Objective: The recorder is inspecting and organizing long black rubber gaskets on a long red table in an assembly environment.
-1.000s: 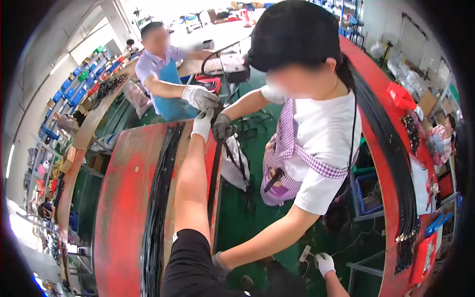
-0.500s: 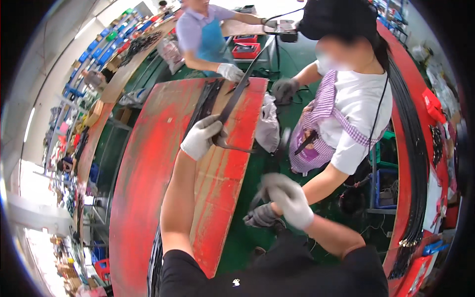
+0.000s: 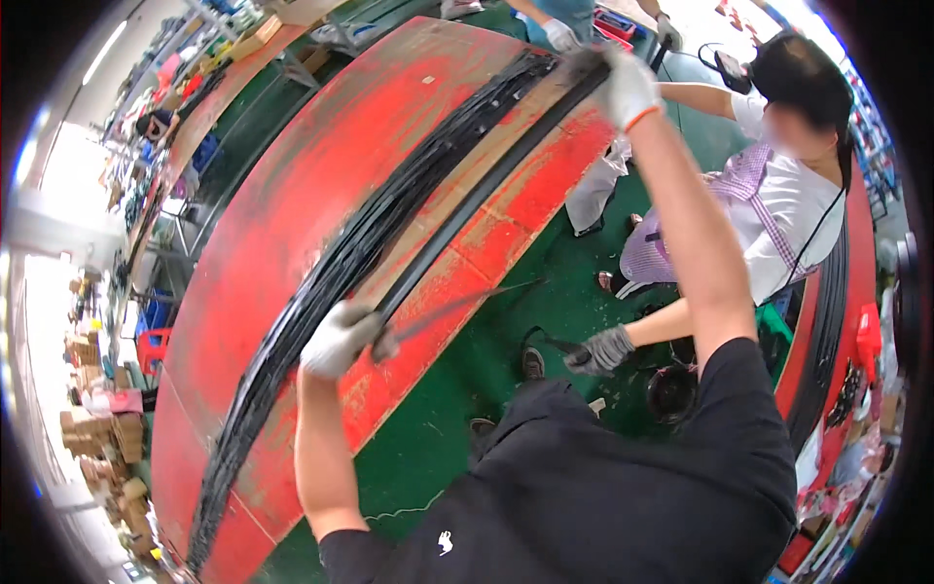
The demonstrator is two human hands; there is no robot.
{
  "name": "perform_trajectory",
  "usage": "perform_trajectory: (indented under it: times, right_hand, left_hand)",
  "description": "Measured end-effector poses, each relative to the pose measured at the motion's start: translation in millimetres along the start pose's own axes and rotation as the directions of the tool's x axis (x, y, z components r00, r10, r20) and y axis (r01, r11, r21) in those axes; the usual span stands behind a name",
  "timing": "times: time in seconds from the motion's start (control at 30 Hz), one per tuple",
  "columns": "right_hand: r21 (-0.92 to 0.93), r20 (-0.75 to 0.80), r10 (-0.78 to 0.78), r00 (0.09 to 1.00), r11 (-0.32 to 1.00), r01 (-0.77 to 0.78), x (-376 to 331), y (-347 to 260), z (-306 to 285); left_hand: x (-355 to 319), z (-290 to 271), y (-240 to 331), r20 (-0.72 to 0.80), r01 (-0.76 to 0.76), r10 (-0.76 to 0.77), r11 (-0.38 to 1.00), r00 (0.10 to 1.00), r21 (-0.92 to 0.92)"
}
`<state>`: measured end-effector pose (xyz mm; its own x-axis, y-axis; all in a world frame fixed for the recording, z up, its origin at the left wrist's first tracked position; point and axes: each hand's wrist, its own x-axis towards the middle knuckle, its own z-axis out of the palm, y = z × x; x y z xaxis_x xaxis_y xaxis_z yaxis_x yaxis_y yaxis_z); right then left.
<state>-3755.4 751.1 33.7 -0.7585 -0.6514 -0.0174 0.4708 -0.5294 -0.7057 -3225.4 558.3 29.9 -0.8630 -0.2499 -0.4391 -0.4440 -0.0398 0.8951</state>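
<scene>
A long black strap (image 3: 477,200) runs straight and slanting over the table between my two hands. My left hand (image 3: 341,341), in a pale work glove, is closed on its near end, and a thin loose tail of strap trails to the right from there. At the strap's far end is my right hand (image 3: 630,90), also gloved, arm stretched out; its fingers are blurred and partly hidden, so their grip does not show. Left of this strap lies a thick bundle of black straps (image 3: 355,243), running lengthwise on the worn red table (image 3: 263,224).
On the right a co-worker in a checked apron (image 3: 744,185) holds a dark strap end in a grey-gloved hand (image 3: 601,350). Another person's white-gloved hand (image 3: 561,36) is by the table's far end. A white sack (image 3: 598,190) and a black bucket (image 3: 671,392) stand on the green floor.
My right hand has swung from near the co-worker's grey glove up to the strap's far end. My left hand has come nearer and lower over the table. The view has shifted left.
</scene>
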Motion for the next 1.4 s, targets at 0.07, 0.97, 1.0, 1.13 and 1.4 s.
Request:
perform_trajectory:
  times: [0.07,0.97,1.0,1.13,1.4]
  right_hand:
    - [0.054,-0.086,-0.052,0.995,0.997,0.057,24.2,-47.9,-31.9]
    - [0.240,0.351,0.327,0.877,0.874,-0.422,-435.1,437.8,455.1]
    - [0.258,0.477,0.253,0.842,0.875,-0.409,-410.8,430.6,438.1]
    - [0.306,0.141,0.133,0.981,0.937,-0.171,-342.3,428.4,368.1]
    - [-0.351,-0.043,0.424,0.905,0.841,-0.411,-643.5,657.5,541.2]
  left_hand:
    - [-83.6,-35.8,-46.3,-0.056,0.063,-0.063,0.998,0.996,-0.006]
    - [-432.7,-169.8,-202.6,-0.357,-0.036,-0.001,0.995,0.934,-0.097]
    - [-462.3,-179.5,-225.2,-0.389,-0.015,-0.039,0.991,0.920,-0.133]
    - [-567.2,-215.4,-301.5,-0.437,0.160,-0.256,0.956,0.862,-0.246]
    - [-644.7,-305.9,-394.3,-0.359,0.072,-0.217,0.924,0.908,-0.376]
